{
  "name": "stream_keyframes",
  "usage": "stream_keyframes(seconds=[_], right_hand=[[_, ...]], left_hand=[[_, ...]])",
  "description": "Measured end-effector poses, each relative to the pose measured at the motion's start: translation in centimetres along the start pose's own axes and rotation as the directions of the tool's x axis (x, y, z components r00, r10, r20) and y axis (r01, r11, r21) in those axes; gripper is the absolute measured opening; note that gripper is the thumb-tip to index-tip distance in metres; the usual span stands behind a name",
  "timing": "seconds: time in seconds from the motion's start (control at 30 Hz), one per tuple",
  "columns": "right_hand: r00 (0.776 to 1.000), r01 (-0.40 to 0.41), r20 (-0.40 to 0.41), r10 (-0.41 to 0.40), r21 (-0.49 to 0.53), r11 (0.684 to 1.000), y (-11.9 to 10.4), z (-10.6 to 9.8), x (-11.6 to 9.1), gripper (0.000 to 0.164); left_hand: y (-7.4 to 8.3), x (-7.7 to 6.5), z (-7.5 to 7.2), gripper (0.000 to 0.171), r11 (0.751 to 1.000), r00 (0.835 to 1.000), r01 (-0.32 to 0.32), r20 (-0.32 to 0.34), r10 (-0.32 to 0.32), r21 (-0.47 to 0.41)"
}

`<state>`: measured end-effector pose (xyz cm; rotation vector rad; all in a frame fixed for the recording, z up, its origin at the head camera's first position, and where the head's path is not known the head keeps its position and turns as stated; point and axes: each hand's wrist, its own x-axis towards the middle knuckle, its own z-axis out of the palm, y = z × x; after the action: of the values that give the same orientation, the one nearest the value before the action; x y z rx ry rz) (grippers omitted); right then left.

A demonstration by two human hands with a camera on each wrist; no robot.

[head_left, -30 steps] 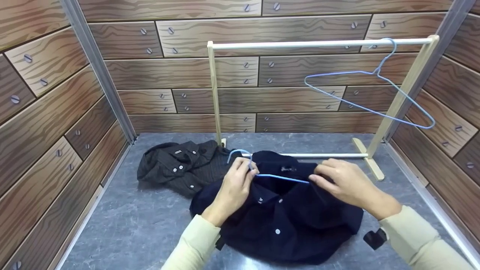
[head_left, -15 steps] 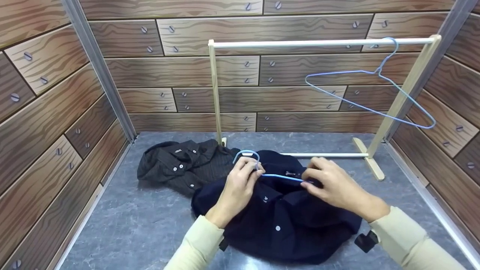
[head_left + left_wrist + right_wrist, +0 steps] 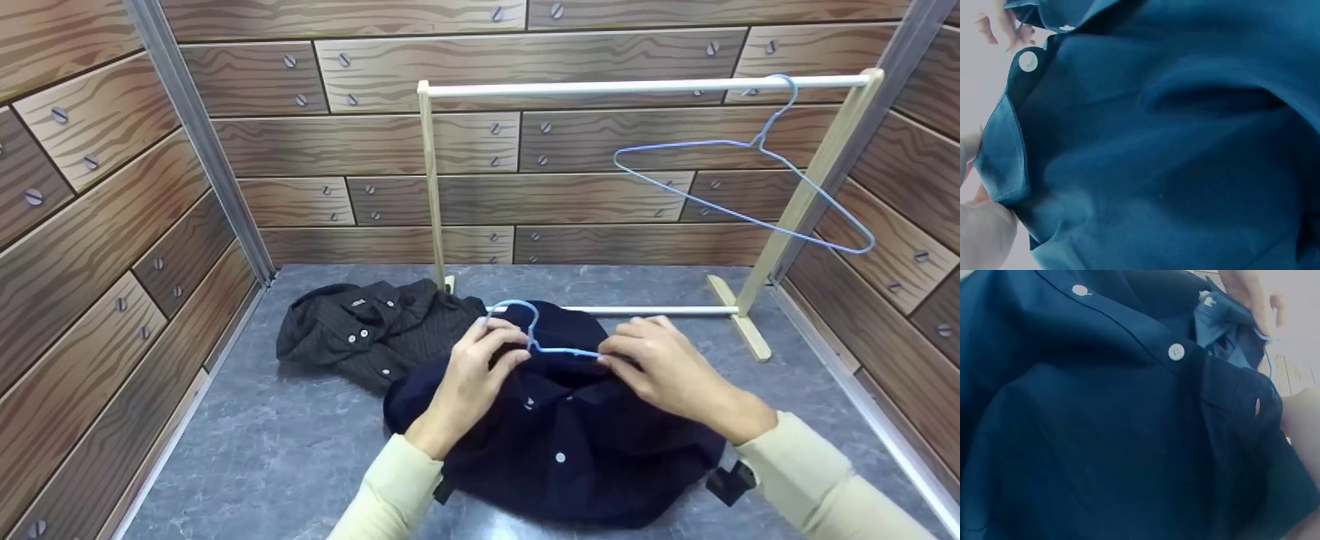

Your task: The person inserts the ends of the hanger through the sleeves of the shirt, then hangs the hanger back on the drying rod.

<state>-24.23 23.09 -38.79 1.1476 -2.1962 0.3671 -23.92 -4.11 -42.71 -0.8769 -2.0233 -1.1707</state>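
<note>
A navy button-up shirt (image 3: 600, 465) lies in front of me, its collar toward the rack; it fills both wrist views. A blue wire hanger (image 3: 556, 350) sits at the collar opening, its hook upright and most of its lower part hidden inside the shirt. My left hand (image 3: 472, 375) holds the collar between thumb and fingers, fingertips close to the hanger's neck. My right hand (image 3: 664, 371) pinches the hanger's shoulder wire on the right side of the collar. In the left wrist view, the collar point (image 3: 1002, 152) lies between my left thumb and fingers.
Behind stands a small clothes rack (image 3: 637, 88) with wooden posts. A second blue hanger (image 3: 697, 199) hangs bare at its right end. A dark grey striped shirt (image 3: 352, 330) lies crumpled at the left, touching the navy shirt. Plank-patterned walls enclose the grey tabletop (image 3: 247, 450).
The hanger's hook and neck have shifted right, out of my left fingers. My right hand has moved left and inward along the collar, from the cloth to the hanger's wire.
</note>
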Motion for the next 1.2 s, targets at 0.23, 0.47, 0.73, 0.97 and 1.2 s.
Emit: stream_keyframes(seconds=[0.23,0.47,0.73,0.97,1.2], right_hand=[[0.999,-0.051,0.012,0.051,-0.018,0.999,0.3,-1.0,-0.3,0.008],[0.995,-0.088,0.035,0.089,-0.021,0.996,0.6,-2.1,-0.5,0.006],[0.995,-0.099,0.000,0.099,-0.015,0.995,1.2,-3.0,-0.7,0.010],[0.994,-0.110,0.003,0.111,0.090,0.990,1.6,-3.2,-1.1,0.015],[0.953,-0.300,0.032,0.301,0.217,0.929,2.3,-3.7,-2.0,0.018]], left_hand=[[-0.4,-0.4,-0.3,0.011,0.998,0.999,-0.026,0.038,0.024,0.049],[-0.3,-0.5,-0.5,0.010,0.986,0.998,-0.041,0.049,0.033,0.160],[-0.3,-0.4,-1.2,0.007,0.969,0.999,-0.045,0.040,0.036,0.244],[0.1,-0.1,-1.3,0.005,0.959,0.998,-0.057,0.035,0.049,0.278],[0.2,0.1,-1.4,0.009,0.974,1.000,-0.019,0.003,0.018,0.224]])
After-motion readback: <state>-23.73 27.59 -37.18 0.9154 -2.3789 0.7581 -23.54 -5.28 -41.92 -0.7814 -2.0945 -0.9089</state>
